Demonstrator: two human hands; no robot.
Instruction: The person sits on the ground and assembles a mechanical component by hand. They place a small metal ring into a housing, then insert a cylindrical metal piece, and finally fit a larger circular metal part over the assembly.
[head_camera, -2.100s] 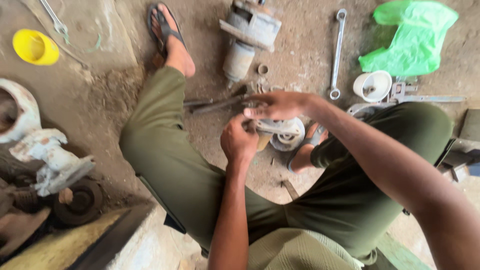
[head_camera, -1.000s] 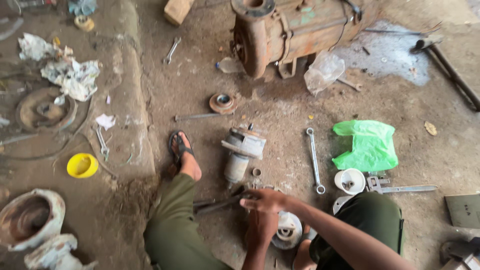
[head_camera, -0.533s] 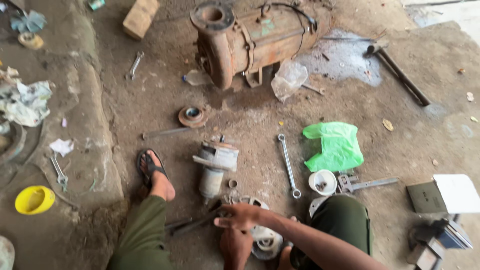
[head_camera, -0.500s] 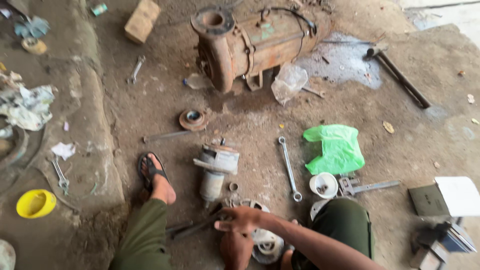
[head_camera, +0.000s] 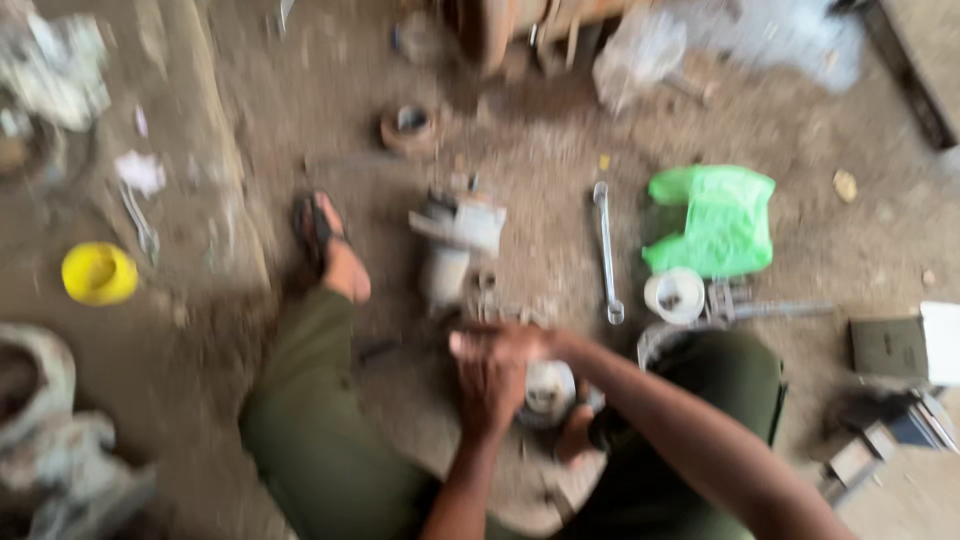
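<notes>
A person sits on the dirt floor (head_camera: 560, 200) of a workshop, legs in olive trousers spread wide so that a round white metal part (head_camera: 548, 392) rests on the ground between the knees, within easy reach of both arms. The left hand (head_camera: 490, 385) is curled down over the near edge of that part, seemingly to steady it, while the right hand (head_camera: 505, 343) lies across its top, fingers closed on something too blurred to identify; motion blur makes the exact grip of either impossible to confirm. A sandalled foot (head_camera: 335, 255) is planted forward on the left side. Loose pieces lie fanned out in front of the worker: a grey-white machine housing (head_camera: 458, 240) just beyond the hands, a ring spanner (head_camera: 606, 250) lying lengthwise beside it, a small white cup-shaped piece (head_camera: 674, 294) and a crumpled green plastic bag (head_camera: 715, 220) to the right. A rusty ring-shaped part (head_camera: 408, 128) sits farther off, near the base of a large rust-coloured machine (head_camera: 520, 25) at the top edge. A yellow cap (head_camera: 98, 272) lies well apart at the left, beyond a low ridge in the floor.
</notes>
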